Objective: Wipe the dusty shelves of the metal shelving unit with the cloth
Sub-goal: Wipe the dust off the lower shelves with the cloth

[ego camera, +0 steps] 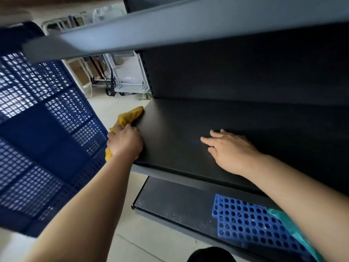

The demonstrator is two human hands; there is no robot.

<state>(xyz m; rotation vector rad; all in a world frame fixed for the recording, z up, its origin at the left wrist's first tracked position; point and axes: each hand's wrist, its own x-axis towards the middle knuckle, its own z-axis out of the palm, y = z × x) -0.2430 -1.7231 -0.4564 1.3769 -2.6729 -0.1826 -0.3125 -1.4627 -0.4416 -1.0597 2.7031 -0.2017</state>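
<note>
Left hand (125, 141) grips yellow cloth (130, 116), bunched at the left edge of the dark middle shelf (179, 129). Right hand (229, 148) lies flat on that shelf, fingers straight. Blue perforated panel (251, 225) on lower shelf (170, 203).

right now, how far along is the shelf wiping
Done, apparently: the middle shelf looks evenly dark, with no dust showing. In hand: the left grip holds the cloth at that shelf's left edge; the right grip rests flat on it. Left: the bottom shelf shows pale dust specks, and a blue panel lies on it. The top shelf's surface is hidden.
</note>
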